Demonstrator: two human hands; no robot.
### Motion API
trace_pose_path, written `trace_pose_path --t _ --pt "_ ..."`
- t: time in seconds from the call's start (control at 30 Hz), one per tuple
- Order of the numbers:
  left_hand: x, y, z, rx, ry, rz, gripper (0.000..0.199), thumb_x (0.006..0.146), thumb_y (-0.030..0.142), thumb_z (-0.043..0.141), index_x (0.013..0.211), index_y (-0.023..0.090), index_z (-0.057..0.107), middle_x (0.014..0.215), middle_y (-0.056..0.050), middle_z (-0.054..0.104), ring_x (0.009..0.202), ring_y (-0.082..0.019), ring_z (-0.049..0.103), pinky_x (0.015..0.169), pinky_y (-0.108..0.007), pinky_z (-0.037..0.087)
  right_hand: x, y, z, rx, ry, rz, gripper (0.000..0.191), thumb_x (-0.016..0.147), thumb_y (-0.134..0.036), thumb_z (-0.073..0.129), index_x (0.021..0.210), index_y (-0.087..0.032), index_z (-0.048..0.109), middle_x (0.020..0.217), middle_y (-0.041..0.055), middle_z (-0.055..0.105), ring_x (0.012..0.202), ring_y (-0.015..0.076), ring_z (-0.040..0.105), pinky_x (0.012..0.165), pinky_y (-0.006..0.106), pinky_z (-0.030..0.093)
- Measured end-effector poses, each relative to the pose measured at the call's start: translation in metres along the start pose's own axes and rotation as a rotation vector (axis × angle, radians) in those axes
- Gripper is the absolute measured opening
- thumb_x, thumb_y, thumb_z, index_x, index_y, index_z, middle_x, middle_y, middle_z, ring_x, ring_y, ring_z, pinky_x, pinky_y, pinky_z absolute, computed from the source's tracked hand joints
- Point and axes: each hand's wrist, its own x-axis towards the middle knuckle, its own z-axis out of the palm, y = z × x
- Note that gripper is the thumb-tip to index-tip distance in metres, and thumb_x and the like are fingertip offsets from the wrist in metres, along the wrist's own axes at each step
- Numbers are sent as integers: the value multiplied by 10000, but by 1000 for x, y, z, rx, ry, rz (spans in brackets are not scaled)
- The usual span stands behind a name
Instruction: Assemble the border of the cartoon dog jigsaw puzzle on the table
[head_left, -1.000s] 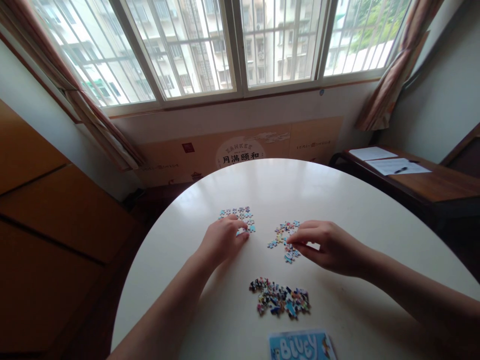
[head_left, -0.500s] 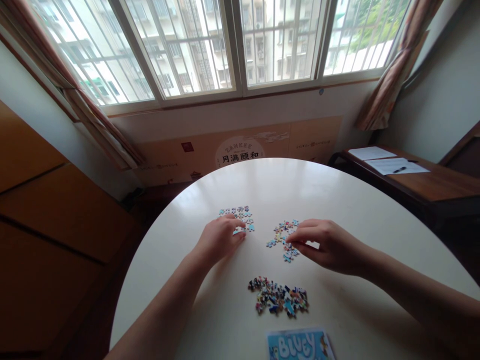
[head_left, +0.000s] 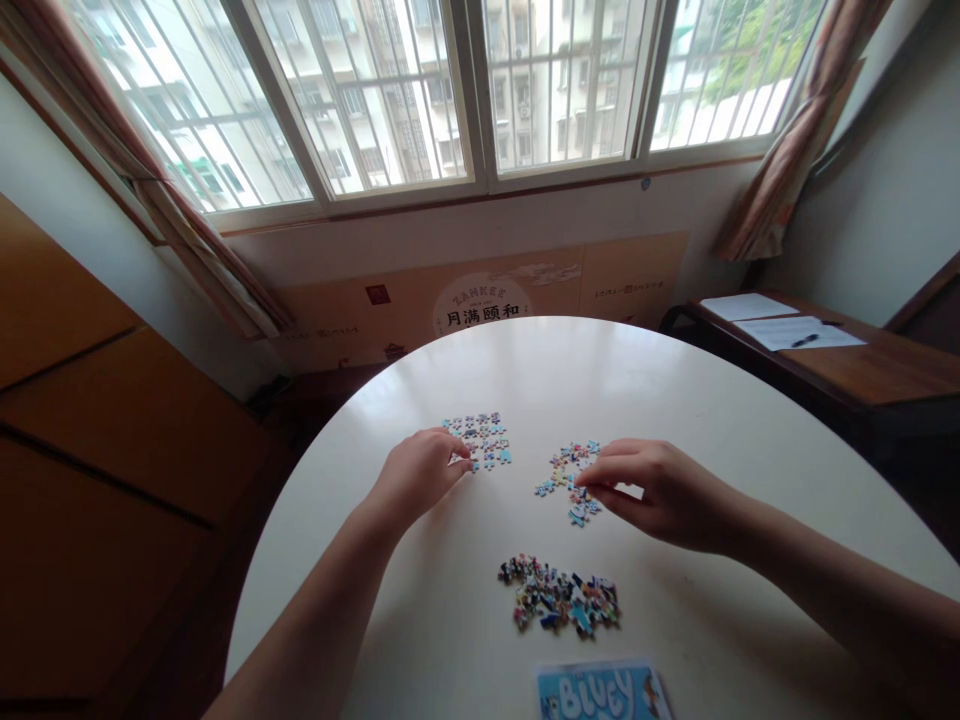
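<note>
My left hand is at the near left side of small jigsaw pieces laid out in rows. Its thumb and forefinger are a little apart, with no piece visible between them; the other fingers curl out of sight. My right hand reaches over the right edge of a loose cluster of jigsaw pieces, blue, yellow and white. Thumb and forefinger pinch together on a puzzle piece there, mostly covered by the fingertips. Closer to me lies a heap of darker mixed jigsaw pieces, touched by neither hand.
A blue box or card printed "BLUEY" lies at the near side of the round white table. Beyond the right edge stands a wooden desk with papers and a pen. A barred window and curtains are behind.
My left hand has drawn back left from the rows, uncovering more of their lower pieces. My right hand stays over the loose cluster, almost unmoved. The view has shifted slightly.
</note>
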Motion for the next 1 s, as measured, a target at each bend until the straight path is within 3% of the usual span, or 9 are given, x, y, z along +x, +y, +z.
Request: trace_pose_path --t 0.63,0.73,0.87,1.0 --pt "3 3 0 1 -11 12 185 859 240 648 957 270 802 1032 -31 749 888 -216 668 763 -313 474 0 1 -3 -19 -31 -21 153 969 -212 594 992 -207 745 853 32 735 764 144 647 684 288 495" --pt "2 4 -2 4 17 19 199 903 295 619 979 252 798 1006 -45 740 828 -209 655 709 -313 456 -1 0 -6 14 -122 -65 170 953 -184 598 1017 -218 752 875 24 742 763 131 652 695 276 491" --pt "-1 14 -5 -14 53 86 202 924 332 605 942 244 786 915 -39 716 773 -195 627 676 -307 425 -2 -6 -8 53 -352 -100 148 908 -184 663 988 -252 768 818 -14 725 745 110 641 693 252 467" --pt "-7 27 -8 -78 -75 303 187 904 358 639 834 227 752 792 -24 688 766 -185 606 696 -305 418 -3 -14 -8 50 -519 -88 141 882 -244 721 991 -300 790 814 -24 718 722 108 617 665 252 438"
